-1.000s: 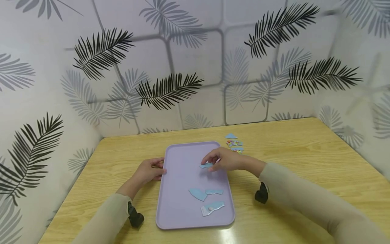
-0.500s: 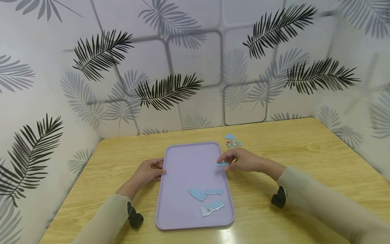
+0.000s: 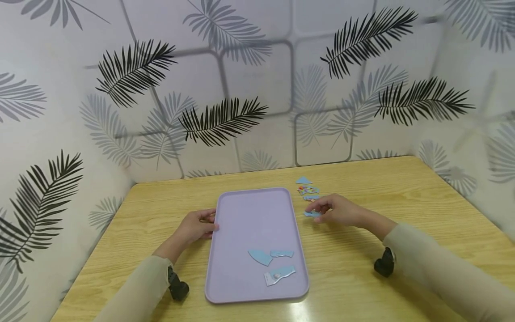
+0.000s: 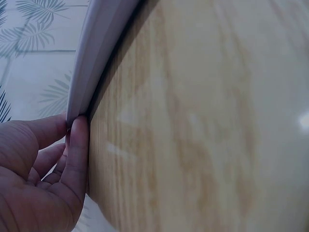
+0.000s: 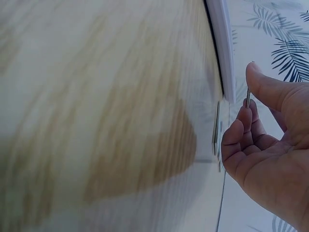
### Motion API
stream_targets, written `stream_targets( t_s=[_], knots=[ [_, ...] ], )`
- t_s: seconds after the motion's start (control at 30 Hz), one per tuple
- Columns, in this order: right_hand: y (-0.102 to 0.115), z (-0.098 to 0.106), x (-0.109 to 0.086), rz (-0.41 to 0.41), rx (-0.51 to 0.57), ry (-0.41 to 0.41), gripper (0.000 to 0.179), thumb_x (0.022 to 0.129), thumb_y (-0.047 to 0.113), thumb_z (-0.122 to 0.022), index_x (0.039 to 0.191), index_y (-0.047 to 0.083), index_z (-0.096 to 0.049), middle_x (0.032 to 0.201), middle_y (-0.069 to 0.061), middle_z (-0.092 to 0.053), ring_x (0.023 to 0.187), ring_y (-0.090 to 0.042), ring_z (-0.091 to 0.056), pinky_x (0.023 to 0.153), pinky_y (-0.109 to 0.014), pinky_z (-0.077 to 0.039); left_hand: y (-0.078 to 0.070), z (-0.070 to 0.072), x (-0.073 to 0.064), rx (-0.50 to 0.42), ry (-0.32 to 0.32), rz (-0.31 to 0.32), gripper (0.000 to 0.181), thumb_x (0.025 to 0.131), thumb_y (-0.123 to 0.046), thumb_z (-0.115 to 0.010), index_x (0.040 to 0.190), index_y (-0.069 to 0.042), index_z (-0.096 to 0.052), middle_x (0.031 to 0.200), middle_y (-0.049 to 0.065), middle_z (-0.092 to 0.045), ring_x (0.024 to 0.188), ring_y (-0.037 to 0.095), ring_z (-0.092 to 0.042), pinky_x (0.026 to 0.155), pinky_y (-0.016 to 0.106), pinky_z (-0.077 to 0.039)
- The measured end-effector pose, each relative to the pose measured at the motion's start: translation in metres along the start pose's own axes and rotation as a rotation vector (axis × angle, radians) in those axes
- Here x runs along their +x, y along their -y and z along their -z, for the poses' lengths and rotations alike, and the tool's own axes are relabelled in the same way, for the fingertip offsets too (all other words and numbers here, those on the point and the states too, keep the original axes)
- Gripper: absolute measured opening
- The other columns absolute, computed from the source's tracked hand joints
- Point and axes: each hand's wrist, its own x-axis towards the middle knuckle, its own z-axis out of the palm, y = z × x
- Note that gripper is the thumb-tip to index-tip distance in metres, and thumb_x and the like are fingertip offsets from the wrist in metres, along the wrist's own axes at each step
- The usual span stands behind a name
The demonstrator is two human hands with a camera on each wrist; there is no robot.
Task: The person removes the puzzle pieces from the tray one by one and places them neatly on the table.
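Note:
A light purple tray (image 3: 249, 223) lies on the wooden table, and my left hand (image 3: 197, 224) pinches its left rim between thumb and fingers. In the left wrist view the fingertips (image 4: 79, 126) are right at the tray edge. Beyond the tray's right rim, my right hand (image 3: 342, 211) pinches a flat light blue puzzle piece (image 3: 311, 214) close over the table. The right wrist view has that piece edge-on as a thin line (image 5: 248, 98) between thumb and fingers. Three pale blue pieces lie on the tray's lower right, including a curved one (image 3: 260, 257) and a larger one (image 3: 280, 275).
Behind the right hand, a column of puzzle pieces lies on the table: a blue wedge (image 3: 303, 180), a multicoloured piece (image 3: 308, 190) and a partly covered one (image 3: 311, 197). A leaf-patterned wall (image 3: 265, 80) borders the table (image 3: 382, 192).
My right hand has carried the puzzle piece rightward from above the tray, across its right rim, to over the table. The left hand has stayed at the left rim.

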Motion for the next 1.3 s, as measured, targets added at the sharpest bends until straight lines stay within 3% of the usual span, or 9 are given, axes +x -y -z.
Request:
stream_targets(
  t_s=[0.13,0.4,0.87,1.3],
  knots=[
    [-0.007,0.003,-0.002,-0.018,0.017,-0.007,0.029,0.089,0.01,-0.072,0.117,0.005,-0.07,0.111,-0.007,-0.065,0.092,-0.022,-0.053,0.079,-0.032,-0.048,-0.001,0.0,0.001,-0.002,-0.007,0.004,0.056,0.087,0.005,-0.069,0.14,0.001,-0.05,0.105,0.013,-0.056,0.075,0.014,-0.058,0.063,0.026,-0.055],
    [-0.017,0.007,-0.004,-0.034,0.043,0.015,0.028,0.09,0.008,-0.07,0.118,0.004,-0.069,0.117,-0.01,-0.065,0.101,-0.023,-0.056,0.087,-0.036,-0.047,0.0,-0.002,0.002,0.0,-0.006,-0.001,0.056,0.086,0.005,-0.069,0.139,0.002,-0.05,0.105,0.013,-0.055,0.074,0.014,-0.059,0.063,0.027,-0.056],
    [-0.023,0.012,0.002,-0.036,-0.021,0.029,0.025,0.088,0.008,-0.072,0.112,0.006,-0.072,0.1,-0.004,-0.064,0.091,-0.021,-0.054,0.082,-0.036,-0.048,-0.002,-0.002,0.001,0.011,-0.008,0.011,0.056,0.087,0.005,-0.069,0.14,0.001,-0.05,0.105,0.013,-0.055,0.075,0.014,-0.058,0.063,0.027,-0.056],
    [-0.024,0.003,0.001,-0.04,-0.051,-0.009,0.022,0.087,0.008,-0.074,0.109,0.007,-0.073,0.103,-0.006,-0.061,0.091,-0.021,-0.053,0.079,-0.033,-0.047,0.001,-0.001,0.002,0.02,-0.012,0.009,0.057,0.087,0.004,-0.07,0.14,0.001,-0.049,0.104,0.012,-0.056,0.074,0.014,-0.058,0.063,0.027,-0.055]
  ],
)
